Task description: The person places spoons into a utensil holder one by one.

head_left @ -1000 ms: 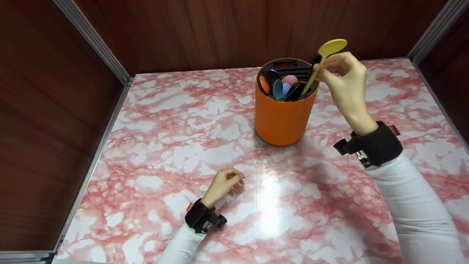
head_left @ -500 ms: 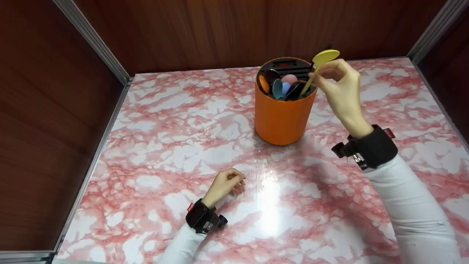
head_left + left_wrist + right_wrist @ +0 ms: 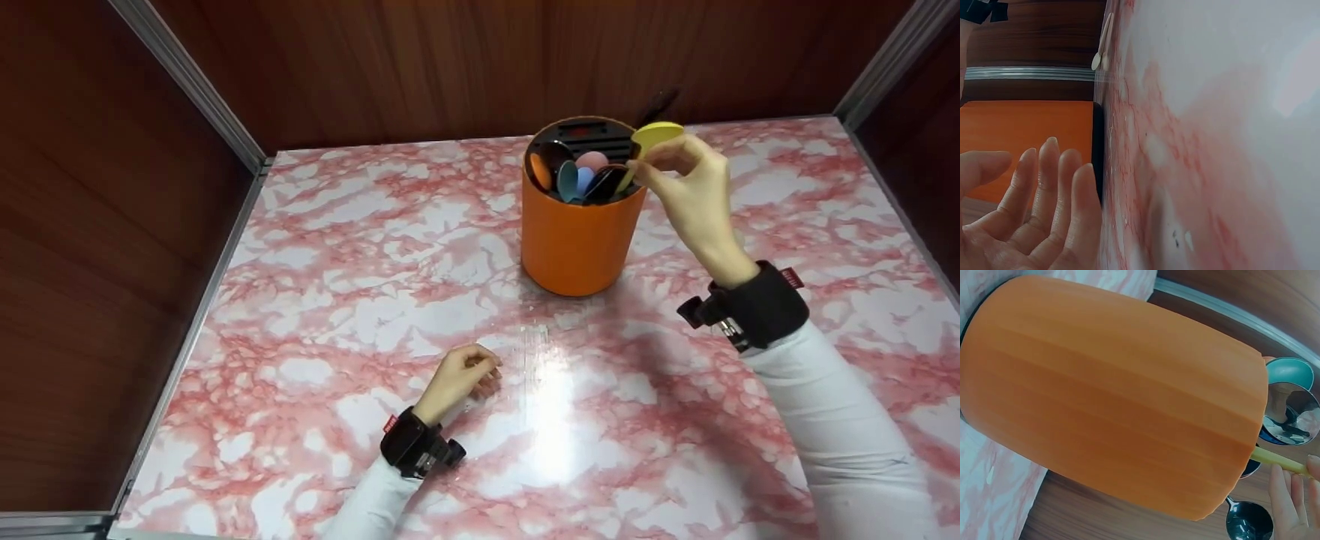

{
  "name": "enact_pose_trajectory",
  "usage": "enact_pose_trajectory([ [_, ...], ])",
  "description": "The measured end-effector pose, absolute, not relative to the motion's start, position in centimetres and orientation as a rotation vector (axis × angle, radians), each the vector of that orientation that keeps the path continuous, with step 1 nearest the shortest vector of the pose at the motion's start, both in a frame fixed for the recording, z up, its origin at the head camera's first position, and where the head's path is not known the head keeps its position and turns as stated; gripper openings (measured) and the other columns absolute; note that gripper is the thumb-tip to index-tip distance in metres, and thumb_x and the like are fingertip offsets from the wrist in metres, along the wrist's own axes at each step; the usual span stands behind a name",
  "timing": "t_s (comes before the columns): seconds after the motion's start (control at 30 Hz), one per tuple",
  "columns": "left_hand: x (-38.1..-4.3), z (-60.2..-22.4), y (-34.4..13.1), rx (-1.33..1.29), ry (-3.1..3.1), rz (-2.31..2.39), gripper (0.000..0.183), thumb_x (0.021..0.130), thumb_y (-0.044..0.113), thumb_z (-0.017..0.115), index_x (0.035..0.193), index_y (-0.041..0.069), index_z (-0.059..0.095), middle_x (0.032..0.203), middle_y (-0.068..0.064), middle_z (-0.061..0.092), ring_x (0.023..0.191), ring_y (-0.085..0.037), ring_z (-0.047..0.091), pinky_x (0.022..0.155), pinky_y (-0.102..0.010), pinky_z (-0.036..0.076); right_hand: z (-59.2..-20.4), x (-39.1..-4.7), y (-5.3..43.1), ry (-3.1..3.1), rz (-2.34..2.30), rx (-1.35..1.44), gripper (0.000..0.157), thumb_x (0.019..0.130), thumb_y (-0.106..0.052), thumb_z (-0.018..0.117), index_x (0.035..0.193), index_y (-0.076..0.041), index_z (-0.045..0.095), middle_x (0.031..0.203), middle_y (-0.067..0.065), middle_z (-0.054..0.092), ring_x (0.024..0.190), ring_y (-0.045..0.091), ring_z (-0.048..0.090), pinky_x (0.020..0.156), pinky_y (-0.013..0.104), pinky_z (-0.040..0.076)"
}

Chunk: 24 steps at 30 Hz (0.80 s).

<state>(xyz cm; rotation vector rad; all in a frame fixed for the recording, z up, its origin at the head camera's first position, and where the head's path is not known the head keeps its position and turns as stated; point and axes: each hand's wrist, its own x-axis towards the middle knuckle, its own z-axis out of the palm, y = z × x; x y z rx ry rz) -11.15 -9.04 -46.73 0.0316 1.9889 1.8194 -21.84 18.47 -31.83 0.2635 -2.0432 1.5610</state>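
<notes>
My right hand (image 3: 694, 184) pinches the handle of a yellow spoon (image 3: 657, 133) between thumb and fingers. The spoon's bowl points up, and its lower end is inside an orange cylindrical utensil holder (image 3: 581, 251). In the right wrist view the yellow handle (image 3: 1276, 459) comes out over the holder's rim beside my fingertips. Several other spoons stand in the holder, among them a teal one (image 3: 568, 181), an orange one (image 3: 540, 172) and a shiny metal-looking one (image 3: 1292, 415). My left hand (image 3: 454, 379) rests on the table, fingers loosely curled, holding nothing.
A black spoon (image 3: 1248, 520) leans out at the holder's far right side. Dark slotted insert (image 3: 589, 136) fills the holder's back part. Wood-grain panels (image 3: 450, 67) wall in the red-and-white marbled table (image 3: 337, 300). Slim pale spoon-like things (image 3: 1103, 48) appear in the left wrist view.
My right hand has come down and slightly left, lowering the yellow spoon deeper into the holder. The black spoon behind it shows more now. My left hand stays in place.
</notes>
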Motion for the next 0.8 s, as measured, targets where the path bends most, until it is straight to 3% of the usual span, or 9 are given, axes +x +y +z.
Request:
enact_pose_trajectory([
  [0.2,-11.5,-48.4,-9.3,0.043,2.015,1.816,0.024,0.087,0.009,0.051,0.099,-0.012,0.055,0.086,-0.026,0.059,0.062,-0.025,0.058,0.052,-0.031,0.051,-32.0,-21.6,18.6,-2.073,1.573,0.264,0.009,0.074,-0.004,0.069,0.080,0.001,0.064,0.073,-0.001,0.061,0.066,0.007,0.055,0.061,0.016,0.044],
  [0.47,-11.3,-48.4,-9.2,0.051,2.069,1.800,0.020,0.086,0.010,0.052,0.095,-0.007,0.058,0.081,-0.019,0.061,0.058,-0.019,0.057,0.053,-0.031,0.052,-30.6,-19.9,18.5,-2.142,1.614,0.218,0.013,0.076,-0.004,0.066,0.083,0.008,0.064,0.071,-0.009,0.061,0.066,0.004,0.058,0.061,0.014,0.046],
  [0.8,-10.4,-45.6,-8.7,0.043,2.070,1.766,0.022,0.087,0.005,0.048,0.098,-0.013,0.054,0.088,-0.030,0.057,0.064,-0.033,0.056,0.061,-0.042,0.052,-31.7,-20.1,20.5,-2.137,1.676,0.149,0.010,0.076,-0.004,0.066,0.082,0.003,0.064,0.071,-0.006,0.062,0.063,0.006,0.060,0.062,0.015,0.050],
])
